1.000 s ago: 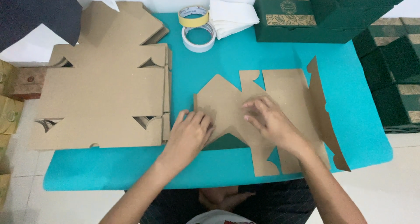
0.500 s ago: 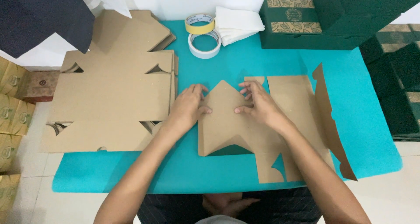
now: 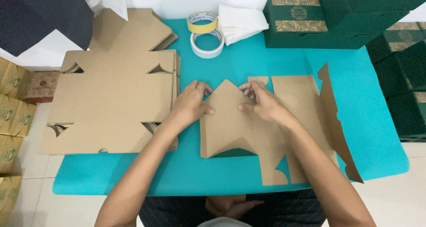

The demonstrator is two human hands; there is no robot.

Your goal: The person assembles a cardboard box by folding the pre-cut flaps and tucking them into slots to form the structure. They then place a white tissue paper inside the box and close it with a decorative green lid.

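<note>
**Both hands pressing a folded cardboard blank on the teal mat**

While the left edge of the view shows small tan boxes stacked off the table, a pile of flat cardboard blanks lies on the left half of the teal mat. Left hand: fingers bent, thumb and fingertips pressing down on the left slope of the pointed flap, holding nothing between them. The flap belongs to the cardboard blank at the mat's middle, partly folded over itself, the peak pointing away from the person. Right hand: fingertips pinching and pressing the flap's right slope near the peak, thumb flat on the card. Rightward, the blank's side panel stands tilted up off the mat. At the far edge: a yellow tape roll resting on a white tape roll, then folded white cloth, then dark green boxes, more stacked at the right.
</note>
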